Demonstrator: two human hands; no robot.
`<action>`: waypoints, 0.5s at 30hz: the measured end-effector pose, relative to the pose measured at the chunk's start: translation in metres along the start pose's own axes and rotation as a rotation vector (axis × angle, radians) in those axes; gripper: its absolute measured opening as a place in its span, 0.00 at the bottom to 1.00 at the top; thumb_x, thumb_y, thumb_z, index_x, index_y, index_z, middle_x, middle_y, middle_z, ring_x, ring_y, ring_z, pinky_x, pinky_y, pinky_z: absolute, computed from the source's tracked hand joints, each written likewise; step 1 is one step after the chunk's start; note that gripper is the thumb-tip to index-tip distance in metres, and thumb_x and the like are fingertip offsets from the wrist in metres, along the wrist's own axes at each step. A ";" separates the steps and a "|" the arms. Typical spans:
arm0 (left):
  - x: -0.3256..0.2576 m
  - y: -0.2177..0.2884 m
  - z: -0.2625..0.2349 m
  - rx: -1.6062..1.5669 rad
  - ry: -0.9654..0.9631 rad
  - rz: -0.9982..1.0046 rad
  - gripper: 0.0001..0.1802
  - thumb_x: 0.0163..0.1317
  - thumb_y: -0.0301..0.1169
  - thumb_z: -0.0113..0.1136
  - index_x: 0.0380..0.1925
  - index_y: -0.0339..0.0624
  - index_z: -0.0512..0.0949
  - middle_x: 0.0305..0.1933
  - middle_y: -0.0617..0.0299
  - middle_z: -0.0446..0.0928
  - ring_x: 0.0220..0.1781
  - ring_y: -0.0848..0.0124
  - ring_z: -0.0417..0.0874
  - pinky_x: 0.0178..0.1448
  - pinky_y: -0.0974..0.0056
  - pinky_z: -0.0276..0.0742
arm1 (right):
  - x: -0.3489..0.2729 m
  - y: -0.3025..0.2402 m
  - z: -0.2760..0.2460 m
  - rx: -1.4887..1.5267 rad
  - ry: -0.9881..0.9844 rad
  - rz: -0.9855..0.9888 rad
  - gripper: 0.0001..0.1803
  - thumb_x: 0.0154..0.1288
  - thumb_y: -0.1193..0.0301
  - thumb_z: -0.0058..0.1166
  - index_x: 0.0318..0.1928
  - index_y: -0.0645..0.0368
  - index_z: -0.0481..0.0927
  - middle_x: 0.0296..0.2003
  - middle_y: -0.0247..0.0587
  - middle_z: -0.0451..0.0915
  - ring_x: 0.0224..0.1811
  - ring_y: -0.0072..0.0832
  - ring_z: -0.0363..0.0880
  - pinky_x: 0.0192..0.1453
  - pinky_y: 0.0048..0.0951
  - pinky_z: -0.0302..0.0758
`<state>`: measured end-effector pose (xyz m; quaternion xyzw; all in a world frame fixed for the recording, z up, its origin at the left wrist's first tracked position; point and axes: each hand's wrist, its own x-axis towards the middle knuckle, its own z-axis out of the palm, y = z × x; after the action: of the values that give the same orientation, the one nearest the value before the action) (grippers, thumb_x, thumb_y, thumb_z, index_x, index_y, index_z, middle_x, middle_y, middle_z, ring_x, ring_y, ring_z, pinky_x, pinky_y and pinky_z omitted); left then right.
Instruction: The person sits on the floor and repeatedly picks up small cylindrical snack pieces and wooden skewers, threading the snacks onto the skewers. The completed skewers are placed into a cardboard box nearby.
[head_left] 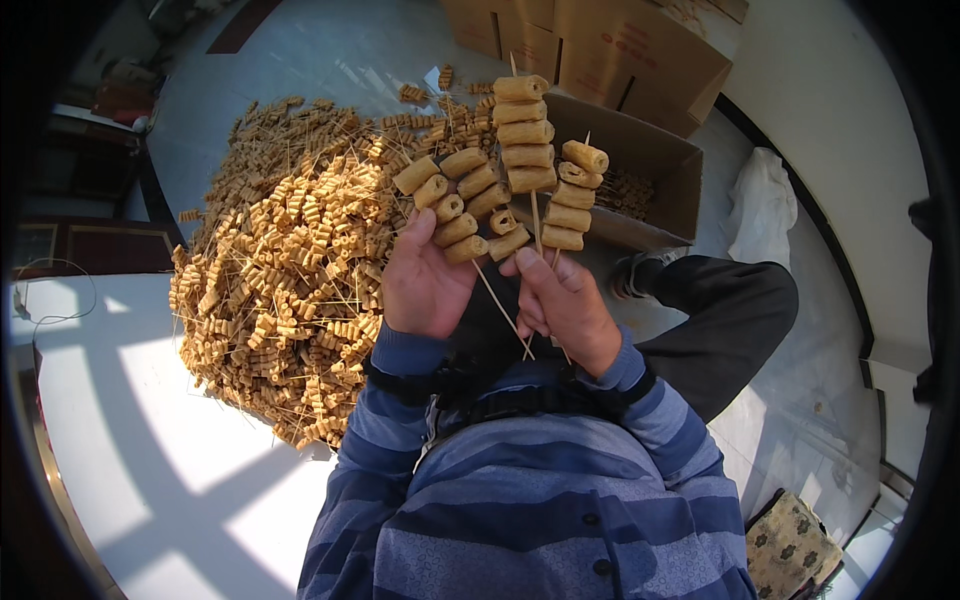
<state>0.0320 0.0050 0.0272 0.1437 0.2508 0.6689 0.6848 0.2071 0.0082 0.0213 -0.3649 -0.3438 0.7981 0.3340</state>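
Two skewers of tan rolled pieces, like rolled bean curd skin [525, 132], stand up from my right hand [568, 305], which pinches their bare sticks between thumb and fingers. The shorter one [572, 205] leans to the right. My left hand [428, 280] is beside it, its thumb against a tilted skewer of rolls [448, 212]. Another skewer of rolls [482, 182] lies close along that one. Their bare sticks slant down between my hands and cross near the tips. The left fingers are partly hidden behind the rolls.
A large heap of similar skewers [290, 310] spreads at the left and far left. Beyond my right hand stands an open cardboard box [640, 232] with skewers inside. Bigger cartons [610, 60] stand behind it. A white bag [765, 205] and my bent leg [730, 310] are at the right.
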 end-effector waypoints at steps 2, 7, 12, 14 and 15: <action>-0.001 0.001 -0.005 -0.051 -0.005 -0.015 0.24 0.75 0.34 0.43 0.67 0.36 0.64 0.67 0.52 0.72 0.69 0.57 0.72 0.73 0.48 0.67 | 0.001 0.003 -0.001 -0.045 0.016 -0.029 0.18 0.81 0.58 0.44 0.47 0.62 0.76 0.18 0.27 0.66 0.16 0.14 0.66 0.24 0.20 0.73; -0.002 -0.003 -0.008 -0.050 0.006 -0.021 0.28 0.74 0.40 0.46 0.68 0.36 0.65 0.68 0.48 0.71 0.70 0.53 0.72 0.73 0.45 0.67 | 0.000 0.005 0.000 -0.163 0.084 -0.091 0.19 0.81 0.58 0.45 0.47 0.63 0.78 0.19 0.27 0.68 0.17 0.14 0.69 0.23 0.19 0.72; 0.000 -0.013 -0.002 0.003 -0.023 -0.005 0.27 0.74 0.40 0.45 0.67 0.36 0.65 0.66 0.50 0.73 0.67 0.54 0.75 0.65 0.47 0.73 | -0.002 0.006 0.000 -0.150 0.024 -0.075 0.18 0.82 0.59 0.44 0.46 0.62 0.78 0.19 0.26 0.67 0.18 0.14 0.68 0.22 0.19 0.71; -0.001 -0.015 -0.001 -0.002 -0.002 -0.012 0.27 0.74 0.40 0.44 0.67 0.37 0.65 0.66 0.50 0.74 0.65 0.54 0.77 0.62 0.49 0.76 | -0.002 0.006 -0.001 -0.130 -0.005 -0.048 0.19 0.82 0.59 0.43 0.46 0.62 0.78 0.19 0.26 0.66 0.17 0.13 0.66 0.23 0.19 0.72; -0.002 -0.017 0.000 -0.005 0.021 -0.019 0.27 0.74 0.40 0.44 0.68 0.37 0.65 0.65 0.51 0.74 0.64 0.54 0.78 0.60 0.50 0.77 | -0.002 0.006 -0.002 -0.110 -0.034 -0.029 0.19 0.82 0.59 0.42 0.46 0.62 0.78 0.18 0.26 0.66 0.17 0.14 0.66 0.23 0.19 0.72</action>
<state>0.0461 0.0022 0.0185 0.1326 0.2576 0.6643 0.6890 0.2075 0.0042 0.0161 -0.3643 -0.3980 0.7792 0.3190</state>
